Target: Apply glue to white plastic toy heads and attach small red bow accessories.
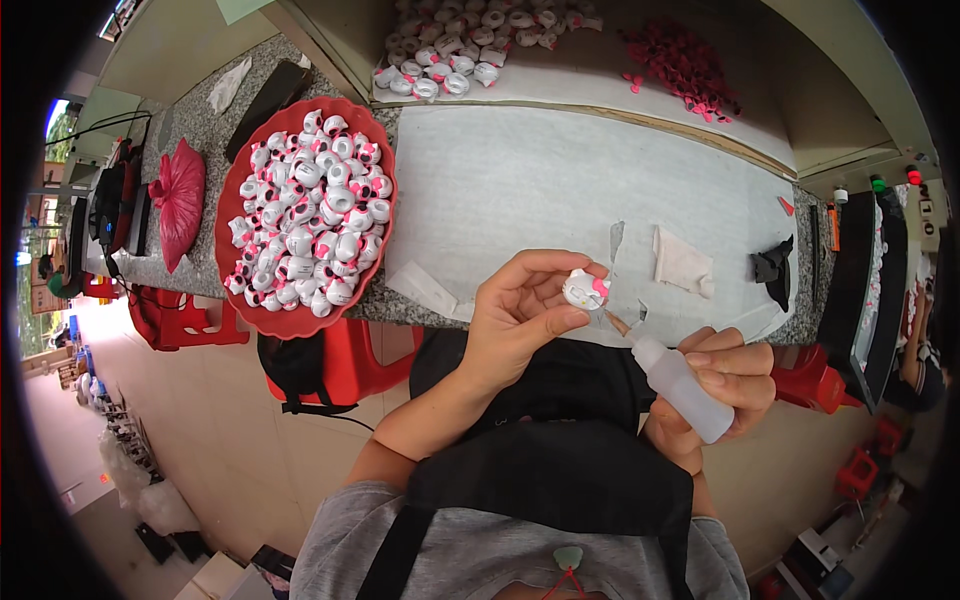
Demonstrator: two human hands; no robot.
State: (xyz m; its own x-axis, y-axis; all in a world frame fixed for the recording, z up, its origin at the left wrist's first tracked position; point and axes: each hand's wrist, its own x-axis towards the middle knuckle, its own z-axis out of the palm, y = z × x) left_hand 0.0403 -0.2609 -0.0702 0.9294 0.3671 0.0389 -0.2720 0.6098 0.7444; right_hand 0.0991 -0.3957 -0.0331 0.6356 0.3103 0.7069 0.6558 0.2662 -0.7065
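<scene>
Dozens of small white figurines with pink bows fill the red oval tray (pixel 232 262) on the granite counter (pixel 200 120), and more of them lie heaped on the white board (pixel 560 92) beyond the grey mat (pixel 520 190), beside a scatter of pink bows (pixel 683 62). The left hand (pixel 515 318) pinches one white figurine (pixel 585 289) between thumb and curled fingertips, above the counter's near edge. The right hand (pixel 722 380) is wrapped closed around a translucent squeeze bottle (pixel 678 385). Its long axis runs from lower right to upper left, the thin nozzle pointing at the figurine, its tip just beside it.
</scene>
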